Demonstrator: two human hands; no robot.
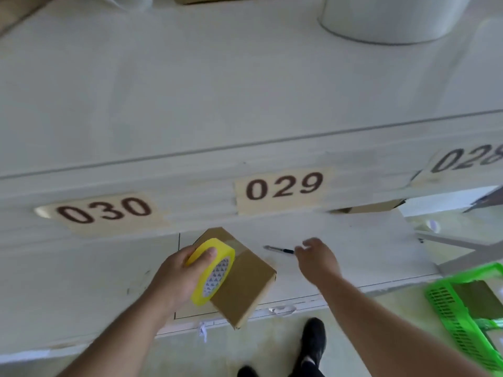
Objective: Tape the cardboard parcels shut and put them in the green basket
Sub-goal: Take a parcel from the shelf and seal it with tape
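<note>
Label 030 (pixel 104 210) is sitting at far left on the table (pixel 340 240) edge strip. Left hand (pixel 179 278) is gripping the tape roll (pixel 211 270), fingers curled over its yellow rim, thumb on top (roll is tilted, its patterned core facing right). Roll is touching the top of the box (pixel 245 284), which is lying on the table with its near corner hanging over the near edge; a strip of clear tape is showing across the far part of its lid. Label 029 (pixel 281 186) is sitting far of the box. Pen (pixel 279 249) is lying on the table right of the box. Right hand (pixel 317 257) is hovering just beside the pen's right end, fingers loosely spread, holding nothing. Basket (pixel 446 303) is standing at near right, below table level, with a brown parcel (pixel 479 297) lying inside. Label 028 (pixel 465 159) is sitting at far right.
</note>
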